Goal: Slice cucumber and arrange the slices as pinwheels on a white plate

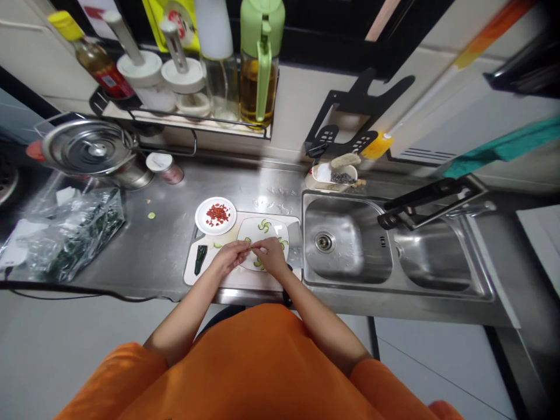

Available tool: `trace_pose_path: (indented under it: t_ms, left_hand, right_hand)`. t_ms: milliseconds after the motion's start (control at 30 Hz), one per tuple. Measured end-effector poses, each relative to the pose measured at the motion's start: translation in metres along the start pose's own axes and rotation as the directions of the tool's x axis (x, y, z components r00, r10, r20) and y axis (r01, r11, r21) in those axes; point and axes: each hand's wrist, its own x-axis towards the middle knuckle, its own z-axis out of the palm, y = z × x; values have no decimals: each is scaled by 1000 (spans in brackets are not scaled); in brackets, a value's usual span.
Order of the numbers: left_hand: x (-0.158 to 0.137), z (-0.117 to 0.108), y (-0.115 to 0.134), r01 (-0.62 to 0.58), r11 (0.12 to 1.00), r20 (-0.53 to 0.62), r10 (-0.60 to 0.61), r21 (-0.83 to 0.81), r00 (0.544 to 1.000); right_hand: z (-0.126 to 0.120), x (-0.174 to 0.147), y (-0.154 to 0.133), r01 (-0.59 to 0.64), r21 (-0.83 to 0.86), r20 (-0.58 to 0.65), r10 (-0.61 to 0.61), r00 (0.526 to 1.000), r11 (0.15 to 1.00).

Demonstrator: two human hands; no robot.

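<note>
My left hand [234,256] and my right hand [272,256] meet over a white squarish plate [245,226]. Both have their fingertips pinched together at one spot, around something too small to make out. Thin green slices, likely cucumber, lie on the plate in small curved clusters, such as the far cluster [265,226]; my hands partly cover others. The plate rests on a pale cutting board [227,284]. A dark green cucumber piece [200,259] lies at the board's left. Beyond my left hand, a round white plate [202,226] holds small red dried berries [217,214].
Beside the board's right edge lies a knife, its wide blade [296,240] near the double steel sink [350,245]. Plastic-wrapped greens [83,236], a lidded pot [90,149] and a small jar [165,168] stand left. A rack [184,115] of bottles hangs behind.
</note>
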Motion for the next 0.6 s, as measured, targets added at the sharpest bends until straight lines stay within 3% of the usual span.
trace_pose_path:
  t_ms: [167, 367, 600]
  left_hand:
    - [5, -9, 4, -175, 937, -67, 204, 303, 977]
    - [15, -19, 17, -327, 606, 26, 451, 725, 892]
    - [25, -22, 28, -383, 347, 171, 509, 856, 844]
  right_hand:
    - [9, 6, 0, -127, 61, 24, 126, 992, 990]
    - [29, 16, 2, -337, 110, 36, 335, 941, 935]
    - [44, 24, 2, -434, 94, -42, 439, 898, 896]
